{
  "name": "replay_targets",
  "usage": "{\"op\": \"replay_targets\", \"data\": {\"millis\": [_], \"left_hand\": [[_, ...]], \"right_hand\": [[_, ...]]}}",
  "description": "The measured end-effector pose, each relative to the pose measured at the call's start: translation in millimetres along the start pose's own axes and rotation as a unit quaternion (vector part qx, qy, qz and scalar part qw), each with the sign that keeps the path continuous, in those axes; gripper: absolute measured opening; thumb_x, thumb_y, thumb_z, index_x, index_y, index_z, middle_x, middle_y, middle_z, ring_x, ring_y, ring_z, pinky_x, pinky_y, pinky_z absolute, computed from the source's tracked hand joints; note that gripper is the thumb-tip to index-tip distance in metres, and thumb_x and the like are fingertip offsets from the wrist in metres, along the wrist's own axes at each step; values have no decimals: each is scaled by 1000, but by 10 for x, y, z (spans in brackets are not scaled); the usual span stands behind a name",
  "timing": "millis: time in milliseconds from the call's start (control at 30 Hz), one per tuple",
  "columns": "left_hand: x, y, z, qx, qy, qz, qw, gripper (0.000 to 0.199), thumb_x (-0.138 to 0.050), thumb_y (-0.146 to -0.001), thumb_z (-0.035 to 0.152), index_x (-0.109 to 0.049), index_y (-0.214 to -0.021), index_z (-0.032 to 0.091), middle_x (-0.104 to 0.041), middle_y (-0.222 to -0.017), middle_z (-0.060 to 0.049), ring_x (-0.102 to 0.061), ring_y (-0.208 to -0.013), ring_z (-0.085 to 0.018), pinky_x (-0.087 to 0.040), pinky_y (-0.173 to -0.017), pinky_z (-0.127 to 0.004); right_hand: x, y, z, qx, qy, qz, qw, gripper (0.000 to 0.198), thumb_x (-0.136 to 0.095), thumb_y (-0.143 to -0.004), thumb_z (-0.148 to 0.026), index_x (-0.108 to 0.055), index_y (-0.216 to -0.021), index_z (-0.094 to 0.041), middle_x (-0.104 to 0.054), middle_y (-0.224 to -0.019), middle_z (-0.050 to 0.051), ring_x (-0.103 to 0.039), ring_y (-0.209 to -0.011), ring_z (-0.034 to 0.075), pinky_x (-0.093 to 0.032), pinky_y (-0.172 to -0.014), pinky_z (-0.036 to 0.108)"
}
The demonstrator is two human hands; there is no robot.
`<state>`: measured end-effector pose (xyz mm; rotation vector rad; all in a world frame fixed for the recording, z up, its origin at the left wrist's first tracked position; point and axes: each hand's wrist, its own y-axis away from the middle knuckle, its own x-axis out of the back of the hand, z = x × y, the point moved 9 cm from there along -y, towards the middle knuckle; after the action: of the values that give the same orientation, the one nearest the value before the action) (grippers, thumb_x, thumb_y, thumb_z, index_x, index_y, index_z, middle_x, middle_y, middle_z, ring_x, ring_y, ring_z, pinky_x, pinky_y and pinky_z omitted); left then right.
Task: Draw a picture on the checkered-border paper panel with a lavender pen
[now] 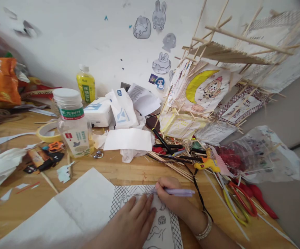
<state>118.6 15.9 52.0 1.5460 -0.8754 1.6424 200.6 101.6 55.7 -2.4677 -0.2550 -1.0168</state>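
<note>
In the head view, a paper with a black line drawing (162, 230) and a crosshatched border lies on the wooden table in front of me. My left hand (135, 219) rests flat on it, fingers stretched out. My right hand (174, 199) grips a light purple pen (179, 192), its tip at the paper's upper border. Left of the drawing, joined or tucked against it, spreads a large blank white sheet (84, 197) with a fold line. The drawing's lower left part is hidden under my left hand and forearm.
A clear plastic bottle (73, 131), a yellow bottle (85, 83) and tissue packs (122, 109) stand at the back. A stick-built lantern frame with drawn panels (204, 86) leans at the right, near a yellow glue gun (208, 165) and red-handled scissors (243, 199). Yellow tape (44, 133) lies left.
</note>
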Motion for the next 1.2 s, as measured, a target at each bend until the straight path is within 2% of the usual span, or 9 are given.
{"op": "replay_targets", "data": {"millis": [100,267,467,633,767,900,1100,1200], "left_hand": [[26,11,-7,1,4,8,1000,66,-71,-79,38,-52,-134,8,-48,-139,-20,-47,-124,-35,-38,-98,-43],[19,29,-13,-6,3,26,1000,64,-71,-80,39,-53,-133,7,-48,-138,-21,-47,-124,-35,-37,-98,-43],[19,-2,20,-22,-11,6,1000,67,-72,-79,40,-52,-133,6,-49,-136,-21,-50,-122,-36,-40,-94,-44],[17,-24,5,-16,-22,-2,1000,66,-70,-81,41,-52,-134,7,-49,-137,-21,-50,-122,-36,-40,-94,-44],[-26,-18,-36,-12,-13,30,999,64,-71,-80,40,-54,-133,8,-50,-136,-20,-49,-122,-34,-38,-95,-42],[-60,-4,-38,-24,-6,45,999,63,-68,-82,43,-54,-132,8,-52,-136,-19,-50,-120,-33,-36,-96,-41],[9,-17,-20,-3,10,14,1000,64,-69,-80,39,-52,-134,7,-50,-137,-20,-47,-124,-34,-37,-97,-42],[13,0,-9,-1,10,6,1000,60,-66,-83,37,-52,-134,8,-51,-137,-19,-47,-124,-33,-37,-97,-41]], "right_hand": [[33,2,40,-26,14,12,999,30,-40,-82,-19,-31,-53,-22,-38,-49,-5,-38,-47,11,-26,-46,24],[7,-1,-2,-5,20,-1,1000,30,-41,-81,-20,-30,-54,-22,-37,-49,-5,-38,-47,11,-26,-47,24],[69,0,73,-45,36,34,998,30,-40,-82,-20,-30,-53,-22,-39,-49,-5,-39,-47,12,-26,-46,25],[35,6,58,-31,21,16,999,30,-41,-82,-20,-31,-54,-22,-39,-49,-5,-40,-47,12,-27,-47,24],[77,28,172,-79,30,50,995,30,-42,-81,-20,-30,-54,-23,-40,-50,-4,-40,-48,12,-27,-47,24],[64,29,183,-76,23,54,995,31,-42,-82,-20,-30,-54,-23,-40,-50,-4,-41,-48,13,-27,-47,25],[142,44,218,-91,10,99,991,31,-43,-81,-23,-29,-54,-24,-38,-50,-5,-40,-48,13,-29,-46,25],[154,54,218,-106,-19,94,990,31,-44,-83,-24,-31,-55,-23,-39,-51,-5,-42,-49,13,-32,-47,24]]}}
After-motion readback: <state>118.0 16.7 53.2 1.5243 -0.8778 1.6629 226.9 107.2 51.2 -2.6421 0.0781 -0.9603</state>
